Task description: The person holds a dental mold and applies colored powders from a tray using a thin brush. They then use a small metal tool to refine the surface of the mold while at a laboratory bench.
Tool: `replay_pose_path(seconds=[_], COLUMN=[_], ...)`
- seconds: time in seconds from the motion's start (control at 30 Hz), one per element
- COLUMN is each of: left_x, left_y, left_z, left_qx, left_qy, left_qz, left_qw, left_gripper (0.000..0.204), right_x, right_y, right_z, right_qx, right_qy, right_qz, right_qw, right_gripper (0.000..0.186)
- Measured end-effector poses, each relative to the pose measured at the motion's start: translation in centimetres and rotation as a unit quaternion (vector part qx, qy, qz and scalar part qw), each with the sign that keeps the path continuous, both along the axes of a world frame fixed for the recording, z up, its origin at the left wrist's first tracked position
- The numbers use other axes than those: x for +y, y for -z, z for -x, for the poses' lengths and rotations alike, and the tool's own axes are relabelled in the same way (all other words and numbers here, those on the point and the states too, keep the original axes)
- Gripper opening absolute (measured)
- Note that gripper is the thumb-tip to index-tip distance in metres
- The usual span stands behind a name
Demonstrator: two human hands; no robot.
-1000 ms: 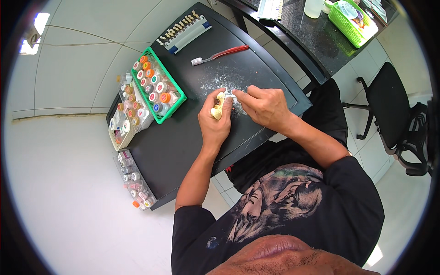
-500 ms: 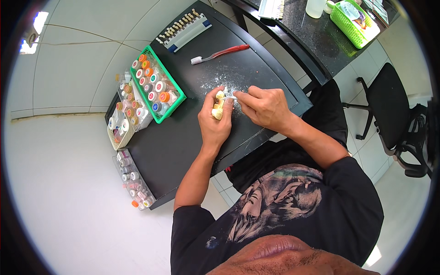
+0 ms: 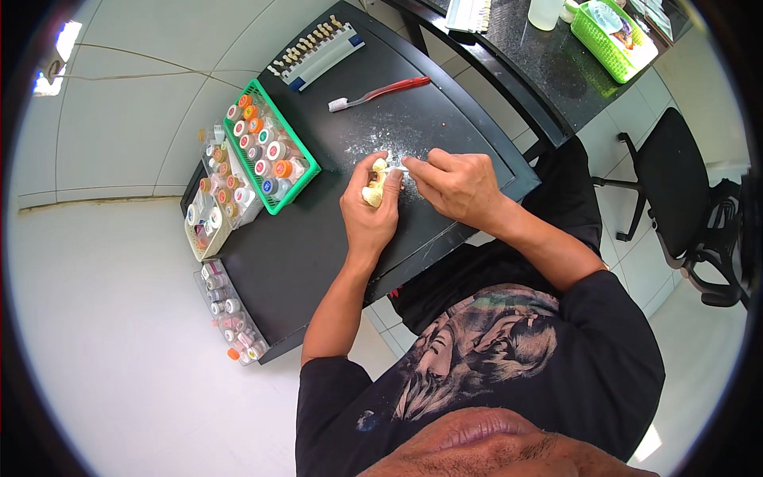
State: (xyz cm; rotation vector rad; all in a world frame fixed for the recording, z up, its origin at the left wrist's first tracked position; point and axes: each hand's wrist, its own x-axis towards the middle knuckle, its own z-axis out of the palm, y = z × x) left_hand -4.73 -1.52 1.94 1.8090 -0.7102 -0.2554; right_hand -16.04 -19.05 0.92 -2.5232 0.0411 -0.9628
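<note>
My left hand [image 3: 367, 213] grips a pale yellow piece [image 3: 372, 194], which looks like a dental model, with fingers and thumb around it. My right hand [image 3: 455, 184] is closed in a pinch on a slim whitish tool [image 3: 400, 168], whose tip reaches toward the piece beside my left thumb. Both hands are over the near right part of the dark table [image 3: 286, 274], where white powder [image 3: 367, 148] is scattered. A red-handled toothbrush [image 3: 380, 94] lies beyond the powder.
At the left stand a green basket of jars [image 3: 272, 149], a cream basket [image 3: 205, 238] and a clear jar tray [image 3: 233, 310]. A tooth shade guide [image 3: 323, 57] lies at the back. A second counter [image 3: 531, 67] with a green basket [image 3: 611, 44], and a black chair [image 3: 671, 187], are at the right.
The yellow piece and my left hand have shifted a little to the left, with the piece turned slightly. My right hand stays almost in place beside it.
</note>
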Motion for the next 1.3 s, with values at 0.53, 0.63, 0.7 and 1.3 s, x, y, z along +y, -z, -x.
replay_pose_path(seconds=[0.53,0.63,0.7,1.3], left_x=[-0.24,-0.10,-0.10,-0.16], left_y=[-0.41,-0.19,-0.25,-0.50], left_z=[0.28,0.20,0.22,0.20], left_qx=[-0.075,-0.076,-0.067,-0.038], left_qy=[0.007,0.010,0.013,0.010], left_qz=[-0.003,-0.004,-0.002,-0.021], left_qw=[0.997,0.997,0.998,0.999], left_gripper=[0.053,0.055,0.054,0.049], right_x=[-0.06,-0.09,-0.12,-0.10], right_y=[-0.09,-0.08,-0.11,-0.44], right_z=[-0.05,-0.10,-0.12,-0.26], right_qx=[0.020,0.022,0.020,0.004], right_qy=[-0.021,-0.025,-0.026,-0.017], right_qz=[-0.062,-0.061,-0.063,-0.050], right_qw=[0.998,0.998,0.997,0.999], right_gripper=[0.021,0.020,0.019,0.019])
